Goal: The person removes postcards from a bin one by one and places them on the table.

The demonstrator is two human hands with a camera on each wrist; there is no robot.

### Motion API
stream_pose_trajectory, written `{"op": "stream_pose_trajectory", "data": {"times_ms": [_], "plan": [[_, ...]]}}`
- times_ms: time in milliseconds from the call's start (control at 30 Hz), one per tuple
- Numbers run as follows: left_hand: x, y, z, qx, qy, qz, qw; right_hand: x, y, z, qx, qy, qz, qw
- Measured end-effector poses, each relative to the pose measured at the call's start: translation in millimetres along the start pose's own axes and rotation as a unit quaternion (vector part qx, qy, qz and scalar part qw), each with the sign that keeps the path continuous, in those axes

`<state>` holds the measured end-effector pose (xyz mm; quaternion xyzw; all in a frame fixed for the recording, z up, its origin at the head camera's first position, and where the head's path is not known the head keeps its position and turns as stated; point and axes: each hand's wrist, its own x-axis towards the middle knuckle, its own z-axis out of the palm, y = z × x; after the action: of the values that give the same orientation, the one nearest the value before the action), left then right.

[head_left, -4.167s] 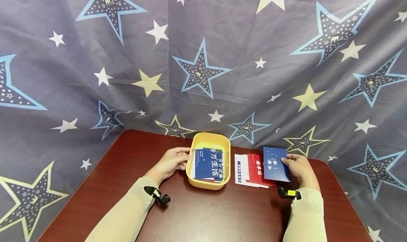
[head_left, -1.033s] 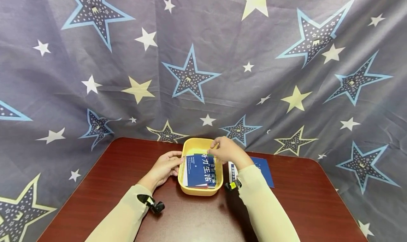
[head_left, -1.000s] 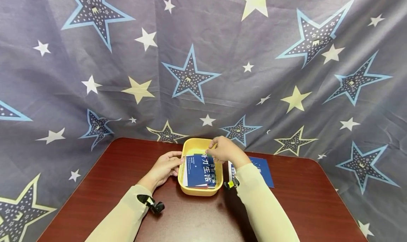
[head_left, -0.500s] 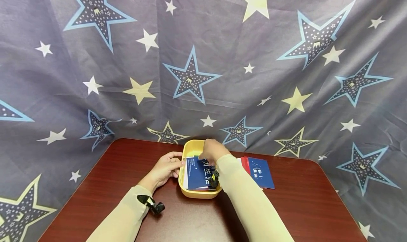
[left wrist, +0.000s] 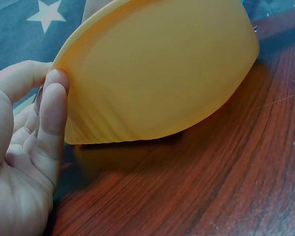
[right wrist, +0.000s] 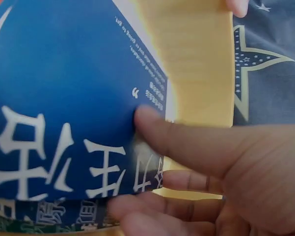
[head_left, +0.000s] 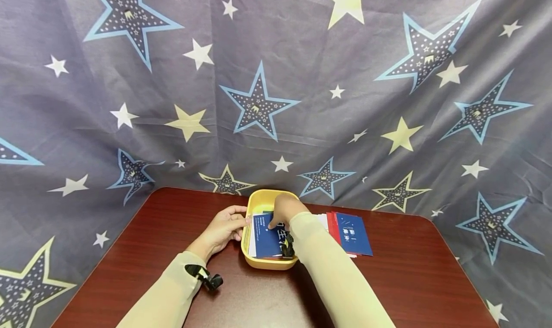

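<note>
My left hand (head_left: 222, 230) pinches the left rim of a yellow plastic basket (head_left: 270, 265); the left wrist view shows its thumb and fingers (left wrist: 52, 113) at the rim. Inside the basket lies a pile of printed cards, topped by a blue card (head_left: 264, 239) with large white characters. My right hand (head_left: 286, 209) reaches down into the basket from the right. In the right wrist view its thumb (right wrist: 157, 125) lies on the face of the blue card (right wrist: 64, 78), and the other fingers are at the card's edge underneath. The right hand hides part of the pile.
Right of the basket, cards lie overlapping on the table: a blue card (head_left: 354, 234) on top, a red card (head_left: 332, 222) and white cards (head_left: 322, 219) partly behind my right sleeve. A star-patterned curtain (head_left: 172, 88) hangs along the back edge of the brown table (head_left: 172, 242).
The blue card that my right hand held at the right now lies on the cards there. That hand has moved left and down into the basket, onto the top card. My left hand stays at the rim.
</note>
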<state>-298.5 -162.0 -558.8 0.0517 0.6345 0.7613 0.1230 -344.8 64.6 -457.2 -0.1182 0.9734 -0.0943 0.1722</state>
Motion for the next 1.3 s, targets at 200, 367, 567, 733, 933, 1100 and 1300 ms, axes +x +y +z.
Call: {"op": "stream_pose_trajectory", "data": {"times_ms": [200, 367, 567, 733, 933, 1100, 1300], "plan": [[-1.3, 1.5, 1.6, -0.002, 0.003, 0.002, 1.0, -9.9, 10, -14, 0.067, 0.014, -0.04, 0.9968], [-0.8, 1.3, 2.5, -0.005, 0.007, 0.0, 1.0, -22.0, 26, -29, 0.149, 0.026, -0.066, 0.9863], [0.0, 1.2, 1.0, -0.008, 0.008, -0.002, 0.9999, -37.5, 53, -40, 0.24, 0.066, -0.069, 0.9662], [-0.3, 0.0, 0.3, -0.006, 0.008, -0.004, 0.9999, -55.3, 85, -41, 0.306, 0.118, -0.081, 0.9412], [0.2, 1.0, 1.9, -0.005, 0.005, -0.002, 1.0, -74.9, 123, -36, 0.355, 0.174, -0.058, 0.9168], [0.4, 1.0, 2.5, -0.004, 0.002, -0.006, 1.0, -82.4, 149, -31, 0.356, 0.209, -0.032, 0.9101], [0.2, -1.2, 2.5, -0.004, 0.012, -0.005, 0.9999, -90.0, 161, -37, 0.335, 0.234, -0.026, 0.9123]]}}
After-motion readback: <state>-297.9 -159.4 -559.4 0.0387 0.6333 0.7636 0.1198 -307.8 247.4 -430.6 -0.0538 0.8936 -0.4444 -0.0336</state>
